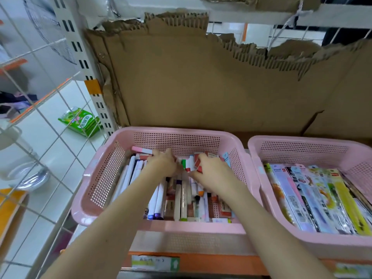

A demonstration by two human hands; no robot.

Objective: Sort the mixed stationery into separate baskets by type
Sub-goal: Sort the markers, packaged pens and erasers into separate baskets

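Observation:
A pink plastic basket (177, 137) stands on the shelf in front of me, filled with mixed stationery: white markers (159, 200), glue sticks and small boxes. Both hands reach deep into its far half. My left hand (162, 163) lies on the items near a pink-and-white box (141, 150), fingers curled down among them. My right hand (211, 168) pinches a small red-and-white box (197, 164). A second pink basket (302, 143) at the right holds flat packaged stationery (314, 198) in upright rows.
Torn brown cardboard (201, 83) backs the shelf behind both baskets. An orange shelf edge with a price label (155, 262) runs below. A wire grid panel (50, 117) is at the left, with a green packet (80, 121) on the tiled floor beyond.

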